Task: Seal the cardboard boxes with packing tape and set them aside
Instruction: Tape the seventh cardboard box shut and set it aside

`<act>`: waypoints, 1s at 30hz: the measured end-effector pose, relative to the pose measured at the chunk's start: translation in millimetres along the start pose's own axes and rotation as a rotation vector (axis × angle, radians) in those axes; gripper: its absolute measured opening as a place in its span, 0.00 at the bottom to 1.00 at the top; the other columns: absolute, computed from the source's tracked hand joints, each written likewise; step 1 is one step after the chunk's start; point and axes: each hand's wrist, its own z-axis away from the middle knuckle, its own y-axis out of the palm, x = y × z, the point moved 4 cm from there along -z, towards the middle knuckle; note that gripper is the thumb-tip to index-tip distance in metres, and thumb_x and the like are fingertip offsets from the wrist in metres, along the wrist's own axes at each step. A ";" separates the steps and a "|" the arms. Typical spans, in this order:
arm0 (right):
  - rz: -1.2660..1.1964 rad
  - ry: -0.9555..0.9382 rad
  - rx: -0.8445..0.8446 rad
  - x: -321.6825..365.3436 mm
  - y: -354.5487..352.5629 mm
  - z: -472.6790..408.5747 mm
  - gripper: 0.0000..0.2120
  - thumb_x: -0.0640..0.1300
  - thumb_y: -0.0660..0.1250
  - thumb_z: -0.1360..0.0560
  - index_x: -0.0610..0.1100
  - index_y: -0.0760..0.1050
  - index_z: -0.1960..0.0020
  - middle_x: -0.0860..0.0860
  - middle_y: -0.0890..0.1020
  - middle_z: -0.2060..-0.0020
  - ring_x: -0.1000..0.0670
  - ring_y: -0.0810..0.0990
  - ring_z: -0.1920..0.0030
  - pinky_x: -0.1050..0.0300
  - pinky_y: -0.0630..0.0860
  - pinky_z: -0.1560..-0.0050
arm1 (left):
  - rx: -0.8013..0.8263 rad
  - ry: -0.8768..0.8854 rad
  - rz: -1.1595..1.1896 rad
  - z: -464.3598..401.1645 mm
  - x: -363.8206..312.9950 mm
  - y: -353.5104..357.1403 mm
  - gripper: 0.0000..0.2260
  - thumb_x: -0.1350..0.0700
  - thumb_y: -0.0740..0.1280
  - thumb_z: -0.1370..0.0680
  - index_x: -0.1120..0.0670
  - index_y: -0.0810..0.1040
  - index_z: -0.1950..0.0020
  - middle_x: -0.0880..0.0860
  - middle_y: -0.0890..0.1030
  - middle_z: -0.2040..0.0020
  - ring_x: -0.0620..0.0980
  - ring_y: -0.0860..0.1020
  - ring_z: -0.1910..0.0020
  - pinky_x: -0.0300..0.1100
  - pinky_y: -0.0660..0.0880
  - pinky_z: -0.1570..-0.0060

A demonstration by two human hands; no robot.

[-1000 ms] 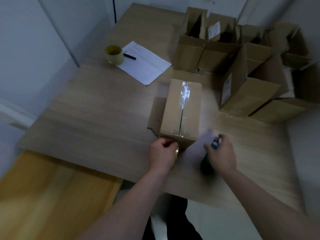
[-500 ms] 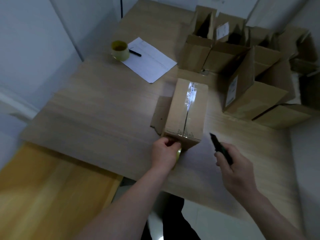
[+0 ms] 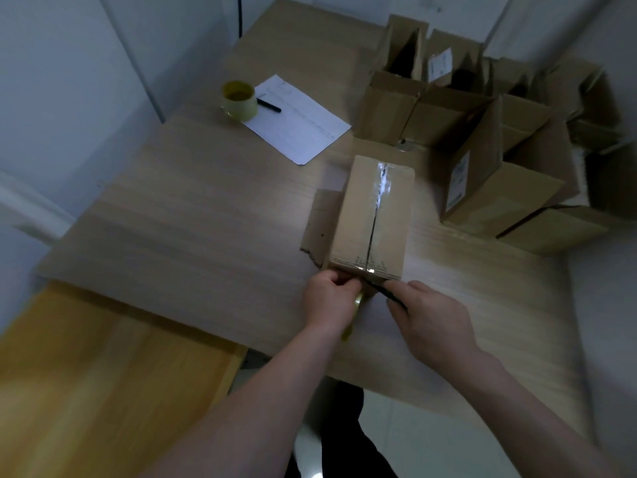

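Left hand [image 3: 329,298] gripping a yellowish tape roll [image 3: 355,310], right hand [image 3: 431,319] pinching a dark cutter [image 3: 382,290], both close together at the near end of the taped cardboard box [image 3: 372,219], long axis running straight away; cutter tip at the tape between roll and box.

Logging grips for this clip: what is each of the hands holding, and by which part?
Left hand grips a tape roll, mostly hidden under it, at the box's near end. Right hand pinches a dark cutter by its rear.
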 end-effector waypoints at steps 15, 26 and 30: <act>0.200 0.057 0.186 -2.1 13.2 -6.1 0.09 0.49 0.61 0.21 0.56 0.76 0.43 0.52 0.81 0.54 0.44 0.82 0.58 0.56 0.66 0.68 | -0.032 -0.116 -0.038 -6.4 1.1 5.7 0.06 0.54 0.74 0.33 0.55 0.83 0.63 0.54 0.84 0.64 0.55 0.83 0.59 0.50 0.80 0.55; 0.015 0.512 0.405 -93.0 65.4 58.1 0.18 0.62 0.53 0.19 0.59 0.75 0.37 0.51 0.75 0.47 0.46 0.80 0.49 0.54 0.77 0.55 | 0.078 -0.044 -0.025 -3.3 1.7 -4.0 0.09 0.49 0.74 0.36 0.53 0.79 0.68 0.52 0.82 0.66 0.55 0.81 0.60 0.47 0.77 0.55; 0.064 0.558 0.374 -104.4 71.9 60.8 0.19 0.54 0.61 0.21 0.54 0.71 0.31 0.48 0.74 0.41 0.44 0.75 0.42 0.52 0.74 0.47 | 0.121 -0.033 0.038 2.0 9.6 -7.1 0.09 0.61 0.75 0.30 0.51 0.80 0.68 0.48 0.80 0.68 0.48 0.77 0.63 0.40 0.72 0.60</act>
